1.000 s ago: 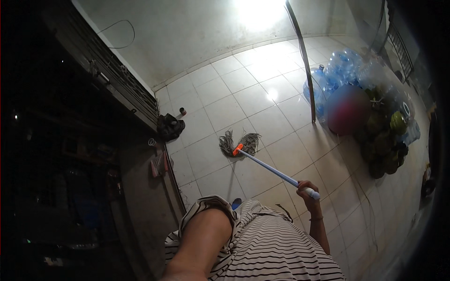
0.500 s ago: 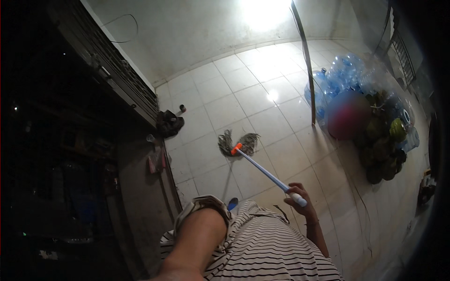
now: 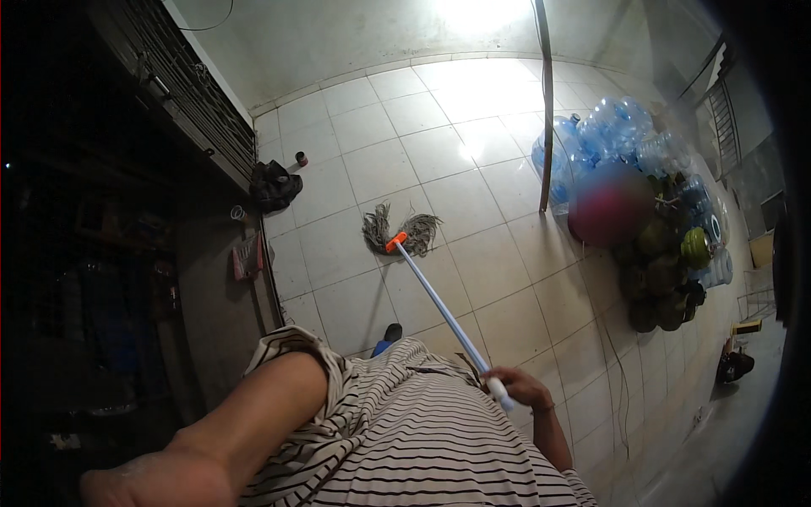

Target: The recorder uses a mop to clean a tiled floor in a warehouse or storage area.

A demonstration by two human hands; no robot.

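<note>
A string mop [image 3: 439, 306] with a pale blue pole, an orange socket and grey strands runs away from me, its head spread flat on the tiled floor [image 3: 473, 221]. My right hand [image 3: 521, 388] is closed round the pole near its white top end, close to my striped shirt [image 3: 414, 422]. At the lower left corner my left hand [image 3: 160, 482] shows only its heel and wrist, close to the camera. Its fingers are cut off by the frame, so I cannot see whether it holds anything.
Large clear blue bottles [image 3: 562, 156] and dark round pots [image 3: 663, 279] crowd the right side. A thin post [image 3: 547, 110] stands beside them. Black bags [image 3: 274, 186] and a small can [image 3: 302, 158] lie by the metal shutter [image 3: 182, 93]. A cable [image 3: 621, 380] trails across the floor.
The mop's top end and my right hand have come lower and closer to my body. My left hand has entered at the lower left. The whole view has shifted slightly.
</note>
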